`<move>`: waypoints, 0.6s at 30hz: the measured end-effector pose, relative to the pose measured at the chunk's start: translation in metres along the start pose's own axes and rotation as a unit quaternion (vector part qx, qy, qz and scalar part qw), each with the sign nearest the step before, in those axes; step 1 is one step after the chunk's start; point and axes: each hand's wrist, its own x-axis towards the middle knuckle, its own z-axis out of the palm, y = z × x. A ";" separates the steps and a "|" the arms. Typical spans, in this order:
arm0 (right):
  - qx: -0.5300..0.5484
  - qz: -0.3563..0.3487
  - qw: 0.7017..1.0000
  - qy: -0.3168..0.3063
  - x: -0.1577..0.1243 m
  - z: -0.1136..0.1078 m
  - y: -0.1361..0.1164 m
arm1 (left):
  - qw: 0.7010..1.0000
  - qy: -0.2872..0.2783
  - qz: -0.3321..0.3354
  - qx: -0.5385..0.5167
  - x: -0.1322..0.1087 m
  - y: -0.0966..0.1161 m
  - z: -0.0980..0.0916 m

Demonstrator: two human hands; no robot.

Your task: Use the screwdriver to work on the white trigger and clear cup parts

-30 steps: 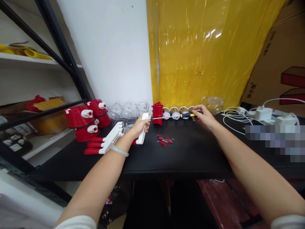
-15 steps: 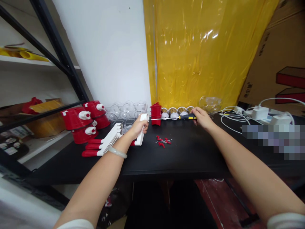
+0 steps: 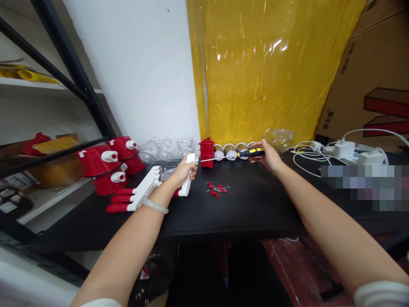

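- Found white handle [image 3: 186, 184] just off view centre, toward seven o'clock, standing tilted.
- Observed left hand [image 3: 185, 171] wrapped around white handle, with fingers curled just below its ring end.
- Observed right hand [image 3: 269, 157] holding screwdriver [image 3: 242, 154], toward two o'clock from white handle, by rear of grip, fingers fairly straight; unable to tell pressure.
- Noted screwdriver tip aimed at ring end; unable to confirm contact.
- Judged white handle light, stiff, probably smooth plastic: unlikely to break, possibly slippery under twisting.
- Advise clasping below ring end, clear of tip.
- Judged small red parts [image 3: 214, 194], near three o'clock from white handle, light and easily scattered; advise pinching singly.
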 end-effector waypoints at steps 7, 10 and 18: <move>-0.143 -0.045 0.988 0.046 0.002 -0.001 0.002 | 1.000 -0.004 0.004 0.012 -0.001 0.001 0.001; -0.043 -0.048 0.997 0.040 0.003 0.001 -0.001 | 1.000 -0.003 0.002 0.014 -0.001 0.000 0.000; -0.076 -0.017 0.995 0.056 0.003 0.000 -0.005 | 1.000 -0.015 -0.005 0.020 0.001 -0.003 0.000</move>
